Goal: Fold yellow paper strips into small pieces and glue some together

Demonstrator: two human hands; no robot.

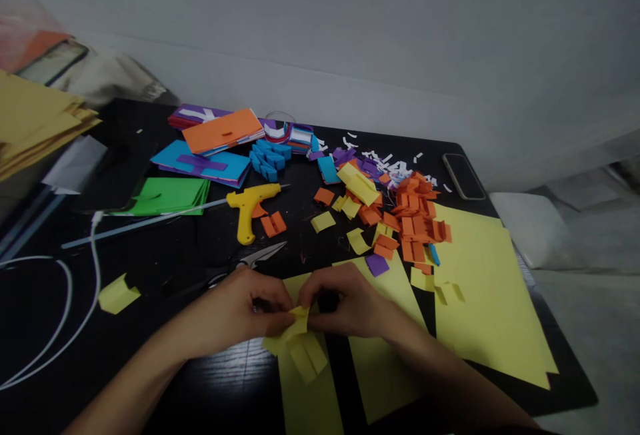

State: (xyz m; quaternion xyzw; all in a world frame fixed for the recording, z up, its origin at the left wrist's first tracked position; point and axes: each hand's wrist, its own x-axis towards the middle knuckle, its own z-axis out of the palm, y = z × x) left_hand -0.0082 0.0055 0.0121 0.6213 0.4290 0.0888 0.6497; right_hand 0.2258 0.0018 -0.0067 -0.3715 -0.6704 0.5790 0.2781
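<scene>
My left hand (245, 308) and my right hand (345, 305) meet at the near middle of a black table (200, 242). Both pinch one small folded piece of yellow paper (299, 318) between their fingertips. More folded yellow pieces (307, 355) lie just below the hands, on long yellow paper strips (310, 395). Scissors (250, 262) rest just beyond my left hand. A yellow glue gun (247, 205) lies further back.
A heap of folded orange pieces (415, 212) and loose yellow, purple and blue bits sits mid-right. A large yellow sheet (485, 295) covers the right side. Stacks of coloured paper (210, 148) lie at the back, a phone (463, 175) far right, white cables (75, 315) left.
</scene>
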